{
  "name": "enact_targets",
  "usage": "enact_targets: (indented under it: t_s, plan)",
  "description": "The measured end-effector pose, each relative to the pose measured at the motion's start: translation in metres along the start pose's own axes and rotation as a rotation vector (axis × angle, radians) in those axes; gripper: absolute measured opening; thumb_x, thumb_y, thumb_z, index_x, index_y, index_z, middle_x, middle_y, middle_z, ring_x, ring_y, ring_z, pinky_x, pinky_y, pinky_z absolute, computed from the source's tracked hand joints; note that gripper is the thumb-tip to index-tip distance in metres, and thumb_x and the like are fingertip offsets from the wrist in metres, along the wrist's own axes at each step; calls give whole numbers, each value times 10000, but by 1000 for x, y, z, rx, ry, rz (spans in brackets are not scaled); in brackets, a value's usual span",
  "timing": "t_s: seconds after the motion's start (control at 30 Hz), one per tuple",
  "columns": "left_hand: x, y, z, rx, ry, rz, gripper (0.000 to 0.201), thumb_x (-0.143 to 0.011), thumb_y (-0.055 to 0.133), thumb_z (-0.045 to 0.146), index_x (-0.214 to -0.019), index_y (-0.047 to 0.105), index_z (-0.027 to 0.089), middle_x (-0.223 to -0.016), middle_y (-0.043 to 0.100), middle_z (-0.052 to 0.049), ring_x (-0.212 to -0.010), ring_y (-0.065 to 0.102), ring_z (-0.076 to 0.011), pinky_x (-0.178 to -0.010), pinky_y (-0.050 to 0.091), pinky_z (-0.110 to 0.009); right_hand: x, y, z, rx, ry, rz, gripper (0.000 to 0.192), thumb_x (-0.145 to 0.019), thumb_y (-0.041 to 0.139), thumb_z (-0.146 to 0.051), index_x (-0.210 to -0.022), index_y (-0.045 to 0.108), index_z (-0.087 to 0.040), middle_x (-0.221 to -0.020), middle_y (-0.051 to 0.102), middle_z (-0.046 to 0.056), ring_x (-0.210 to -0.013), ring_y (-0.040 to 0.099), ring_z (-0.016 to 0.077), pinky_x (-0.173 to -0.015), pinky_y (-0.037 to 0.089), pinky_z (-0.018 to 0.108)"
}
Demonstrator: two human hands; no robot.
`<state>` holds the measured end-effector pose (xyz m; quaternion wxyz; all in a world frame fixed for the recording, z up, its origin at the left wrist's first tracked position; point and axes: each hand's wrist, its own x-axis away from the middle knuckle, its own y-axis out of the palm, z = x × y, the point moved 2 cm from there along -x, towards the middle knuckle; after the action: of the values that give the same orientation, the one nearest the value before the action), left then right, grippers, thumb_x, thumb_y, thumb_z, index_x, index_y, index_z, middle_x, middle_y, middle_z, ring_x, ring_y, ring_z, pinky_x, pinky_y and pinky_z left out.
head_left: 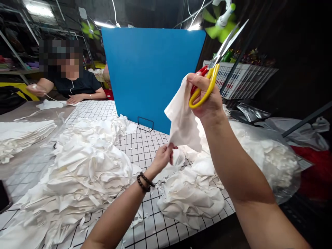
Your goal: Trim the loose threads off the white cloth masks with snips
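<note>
Holding a white cloth piece (183, 119) up over the gridded surface (145, 145) | your left hand (164, 156) pinches its lower corner, fingers pressed together | your right hand (207, 98) grips its top and the yellow-handled scissors (211, 71), blades raised, parted | no readable writing | cloth heaps (83, 166) flank you; blue board (153, 74) behind; front edge near.

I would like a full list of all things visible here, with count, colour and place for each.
cloth piece: 1, white, held up between both hands
scissors: 1, yellow and red handles, in right hand, blades up
cloth heaps: several, white, on table
table: 1, white with black grid
board: 1, blue, upright behind table
basket: 1, white, far right
fan: 1, green, top right
co-worker: 1, dark shirt, far left
left hand: pinches cloth's lower edge
right hand: grips scissors and cloth's top
</note>
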<state>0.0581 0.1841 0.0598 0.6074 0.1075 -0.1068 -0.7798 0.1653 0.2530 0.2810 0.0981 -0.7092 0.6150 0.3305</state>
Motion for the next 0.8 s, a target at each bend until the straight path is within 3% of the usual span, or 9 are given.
enact_targets:
  t_s: [0.1, 0.23, 0.37, 0.5, 0.57, 0.63, 0.73, 0.77, 0.8]
  plan:
    - [15, -32, 36, 76, -28, 55, 339, -846, 595, 489, -789, 551, 157, -466, 284, 121, -350, 255, -31, -378, 218, -170, -18, -11, -5, 21, -70, 22, 338, -701, 768, -357, -685, 441, -276, -729, 568, -69, -956, 575, 139, -838, 468, 270]
    - [55, -51, 60, 230, -234, -45, 233, -834, 617, 336, -819, 613, 103, -604, 445, 35, -467, 405, -49, -424, 319, -164, -1, -42, -10, 1, -76, 55, 242, -682, 743, -250, -684, 504, -282, -729, 579, -54, -842, 594, 147, -780, 511, 282]
    - [94, -46, 33, 564, -484, -107, 210, -887, 574, 238, -942, 660, 55, -722, 525, -21, -559, 483, -57, -495, 409, -159, 60, -101, 12, 114, 146, 229, 253, -650, 716, -193, -638, 467, -237, -631, 474, -76, -657, 547, 67, -678, 473, 197]
    - [120, -32, -14, 566, -566, -93, 159, -852, 674, 203, -892, 659, 50, -745, 580, -34, -532, 483, -38, -507, 428, -154, 134, -167, 45, 293, 355, 383, 338, -539, 772, -253, -625, 447, -222, -572, 469, -94, -510, 466, 67, -493, 409, 202]
    - [128, -23, -32, 549, -616, -91, 169, -820, 716, 213, -832, 648, 59, -782, 623, -60, -515, 482, -36, -490, 426, -159, 171, -185, 56, 399, 456, 420, 346, -484, 804, -195, -613, 483, -211, -540, 491, -86, -472, 451, 73, -440, 361, 206]
    - [132, -14, -43, 544, -640, -69, 168, -772, 760, 181, -814, 639, 71, -843, 660, -83, -527, 499, -40, -497, 435, -163, 206, -186, 61, 480, 537, 427, 336, -472, 821, -159, -629, 527, -201, -529, 508, -76, -457, 439, 76, -423, 332, 207]
    - [132, -3, -48, 539, -637, -65, 197, -748, 781, 183, -826, 636, 76, -882, 683, -97, -550, 534, -52, -534, 466, -178, 254, -156, 65, 506, 655, 325, 312, -523, 842, -204, -735, 614, -185, -620, 592, -30, -517, 508, 110, -453, 386, 224]
    - [132, 0, -47, 529, -629, -75, 211, -757, 776, 206, -844, 639, 72, -870, 685, -96, -547, 543, -55, -537, 470, -181, 267, -140, 66, 479, 711, 217, 316, -537, 850, -209, -762, 630, -182, -686, 624, -9, -579, 555, 132, -501, 435, 241]
    - [131, 3, -47, 514, -621, -88, 229, -772, 766, 235, -863, 642, 66, -855, 686, -97, -541, 553, -59, -537, 474, -184, 279, -122, 69, 425, 769, 27, 307, -595, 834, -225, -824, 632, -190, -774, 638, 2, -663, 589, 147, -571, 475, 256]
